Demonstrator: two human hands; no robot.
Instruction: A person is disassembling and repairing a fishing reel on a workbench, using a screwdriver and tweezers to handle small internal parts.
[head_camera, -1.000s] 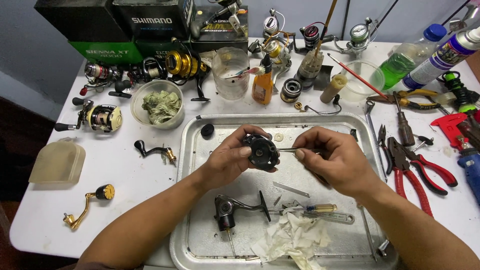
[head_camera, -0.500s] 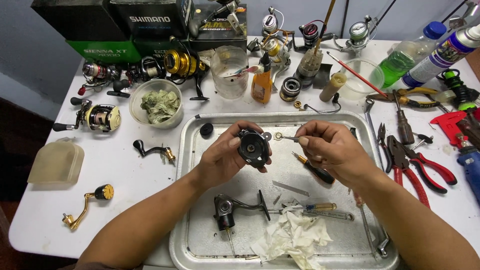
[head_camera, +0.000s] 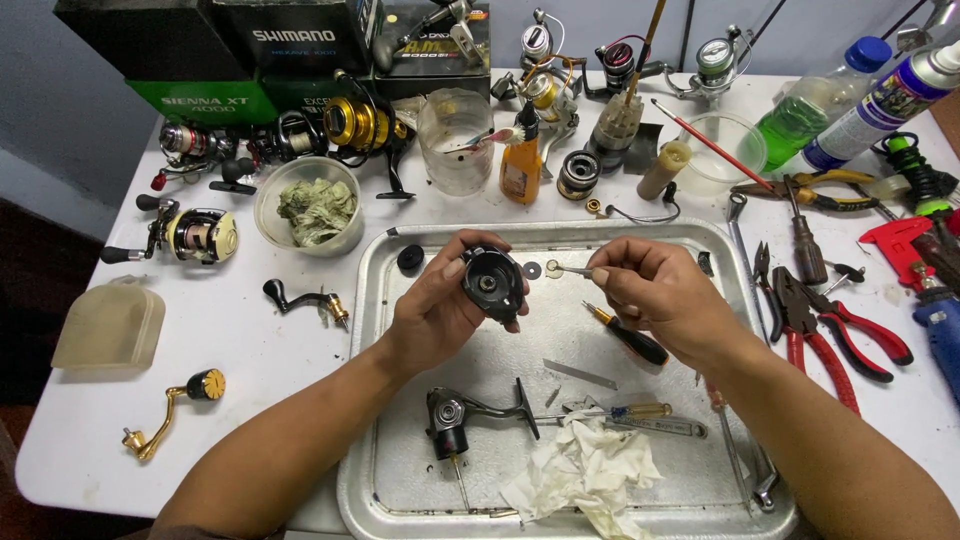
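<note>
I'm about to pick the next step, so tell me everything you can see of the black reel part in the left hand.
The black reel part is a rounded, dark, slightly glossy housing, metal or plastic, with a small pale hub at the centre of its open face. The left hand holds it tilted above the metal tray, fingers wrapped around its rim. The right hand holds a thin metal tool just beside it, not clearly touching.

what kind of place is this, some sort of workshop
Most likely a fishing reel repair bench. Whole reels stand along the back of the white table, pliers lie to the right, and the left hand holds a black reel part over a metal tray of small parts.
</note>
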